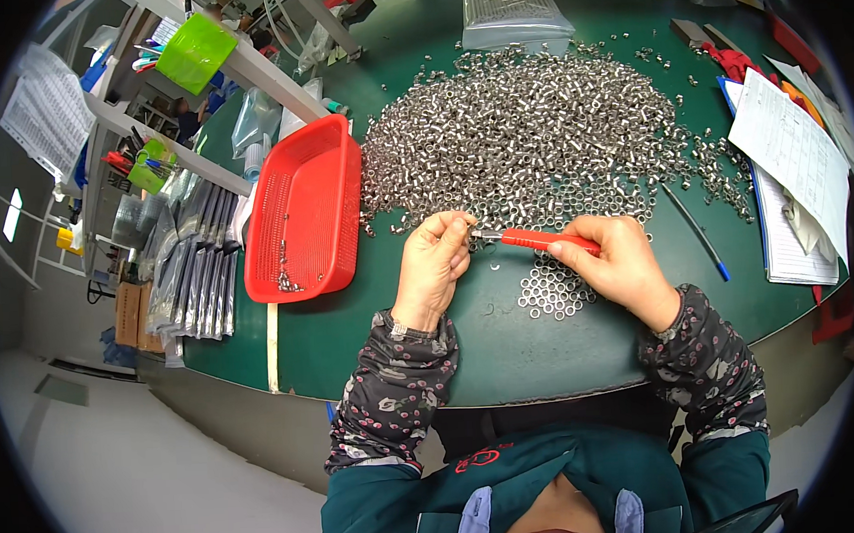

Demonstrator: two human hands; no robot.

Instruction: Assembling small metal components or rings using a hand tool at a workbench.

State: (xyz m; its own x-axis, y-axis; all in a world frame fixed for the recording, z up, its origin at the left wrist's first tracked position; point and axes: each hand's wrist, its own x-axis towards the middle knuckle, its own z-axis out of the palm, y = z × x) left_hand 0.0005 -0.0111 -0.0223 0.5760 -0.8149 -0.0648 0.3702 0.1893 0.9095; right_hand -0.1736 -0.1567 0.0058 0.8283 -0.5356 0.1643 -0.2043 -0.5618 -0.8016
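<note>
Tool work on 1 small part (472, 230) seems in hand: the left grip (434, 263) pinches it, mostly hidden, at the tip of the red tool (533, 239), which the right grip (623, 264) clasps. Both are over the tabletop (536, 357), near loose rings (554, 291). The next move calls for steady pressure.

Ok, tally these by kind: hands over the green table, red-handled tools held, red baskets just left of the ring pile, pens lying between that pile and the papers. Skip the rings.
Hands (left hand, right hand): 2
Tool: 1
Basket: 1
Pen: 1
Total: 5
</note>
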